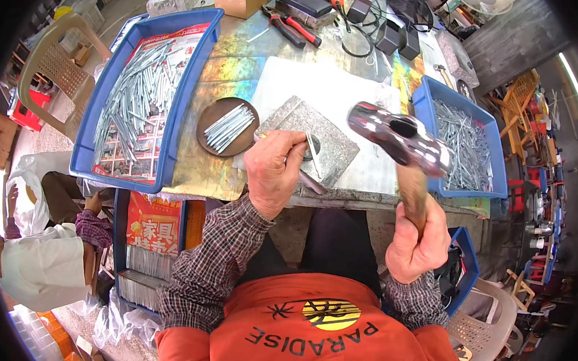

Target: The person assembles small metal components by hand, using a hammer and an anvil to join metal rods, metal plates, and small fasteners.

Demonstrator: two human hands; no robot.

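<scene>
My left hand (273, 169) is closed in a pinch on a thin silvery metal rod (313, 154), held over a speckled grey block (337, 150). A dark round spot on the block shows beside the rod, and a short dark bar (312, 183) lies at its near edge. In my right hand (419, 248) is a hammer, gripped by its wooden handle (412, 194). Its shiny metal head (397, 137) is raised to the right of the block. Left of the block, a round brown plate (205, 136) bears a bundle of similar rods (229, 127).
Long blue tray (182, 108) at left and smaller blue tray (496, 150) at right hold many metal rods. Pliers (288, 31), cables and black boxes (398, 38) lie at the back. Plastic chairs (64, 67) and another person (50, 252) are beside the table.
</scene>
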